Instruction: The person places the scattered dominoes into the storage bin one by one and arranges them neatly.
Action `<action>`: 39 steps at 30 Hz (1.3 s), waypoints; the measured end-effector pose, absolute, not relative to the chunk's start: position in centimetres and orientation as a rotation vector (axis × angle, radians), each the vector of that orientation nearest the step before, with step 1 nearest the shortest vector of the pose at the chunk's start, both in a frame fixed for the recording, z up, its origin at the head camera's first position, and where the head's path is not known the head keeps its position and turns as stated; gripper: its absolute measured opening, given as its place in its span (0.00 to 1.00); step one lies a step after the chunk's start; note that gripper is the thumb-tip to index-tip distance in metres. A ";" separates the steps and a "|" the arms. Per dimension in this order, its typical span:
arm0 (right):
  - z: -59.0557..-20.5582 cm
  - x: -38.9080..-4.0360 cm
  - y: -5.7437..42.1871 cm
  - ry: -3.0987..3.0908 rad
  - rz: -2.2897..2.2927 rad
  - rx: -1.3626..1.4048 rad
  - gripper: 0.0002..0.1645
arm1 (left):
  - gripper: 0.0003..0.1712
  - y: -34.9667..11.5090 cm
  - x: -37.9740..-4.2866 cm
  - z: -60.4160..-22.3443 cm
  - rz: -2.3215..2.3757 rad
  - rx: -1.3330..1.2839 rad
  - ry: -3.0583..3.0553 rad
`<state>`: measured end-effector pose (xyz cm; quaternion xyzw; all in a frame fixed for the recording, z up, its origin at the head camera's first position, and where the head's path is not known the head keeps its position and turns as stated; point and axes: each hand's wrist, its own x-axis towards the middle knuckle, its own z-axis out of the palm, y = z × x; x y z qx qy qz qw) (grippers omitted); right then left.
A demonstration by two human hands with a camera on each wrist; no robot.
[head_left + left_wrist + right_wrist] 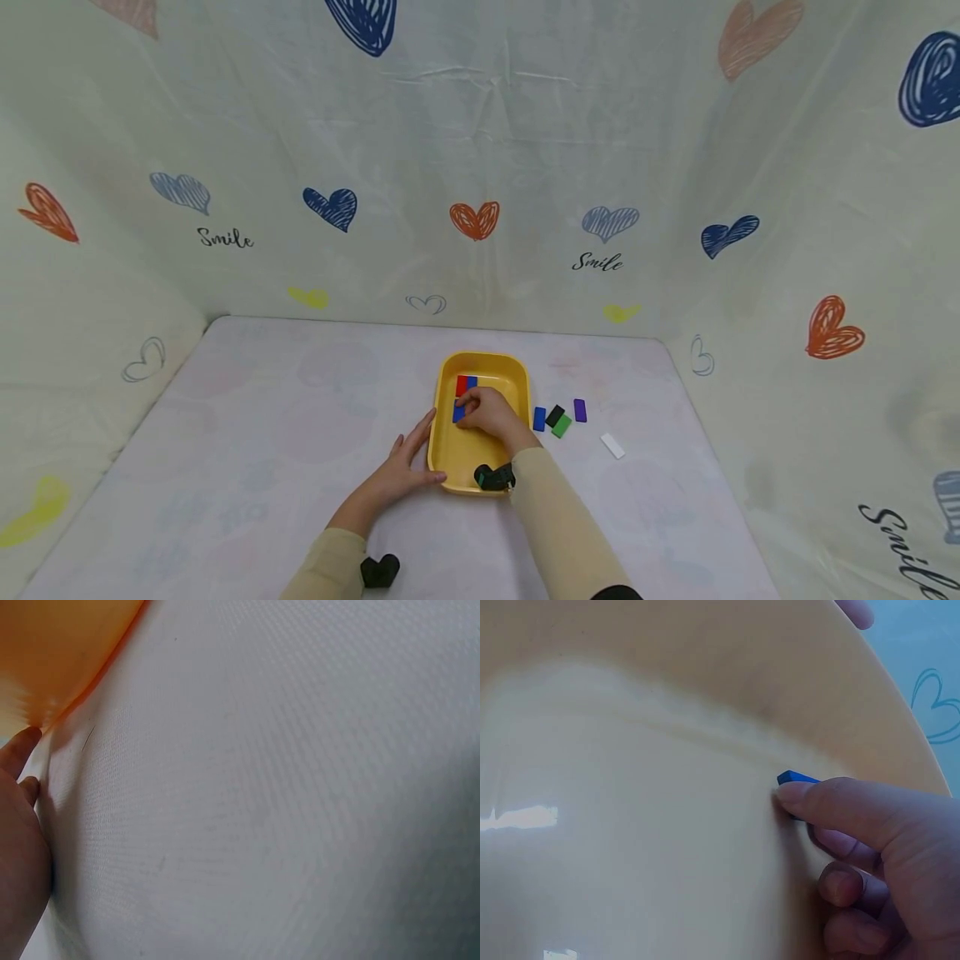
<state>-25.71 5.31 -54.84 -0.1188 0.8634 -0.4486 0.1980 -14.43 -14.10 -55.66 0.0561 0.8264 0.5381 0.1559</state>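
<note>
A yellow tray (480,357) lies on the table. Inside it, my right hand (491,414) pinches a small blue block (458,412) between thumb and fingers, low over the tray floor; the right wrist view also shows this blue block (795,778). Just beyond sit a red block (461,386) and another blue block (472,382), side by side in the tray. My left hand (401,475), fingers and thumb spread, touches the tray's left side and near-left corner. In the left wrist view, a fingertip (31,735) meets the tray's outer wall (60,652).
Right of the tray lie a blue block (539,419), a black block (555,415), a green block (561,426), a purple block (580,410) and a white block (612,446). A heart-printed cloth (525,275) hangs behind the table (262,400).
</note>
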 end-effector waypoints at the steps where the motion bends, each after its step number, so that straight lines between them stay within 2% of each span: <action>1: -54.8 -25.7 5.3 2.416 -1.257 -0.331 0.14 | 0.60 -14.1 -14.4 -55.7 1.541 0.167 2.368; 39: -54.8 -26.0 5.3 2.417 -1.306 -0.335 0.14 | 0.60 -13.9 -14.3 -55.6 1.535 0.098 2.365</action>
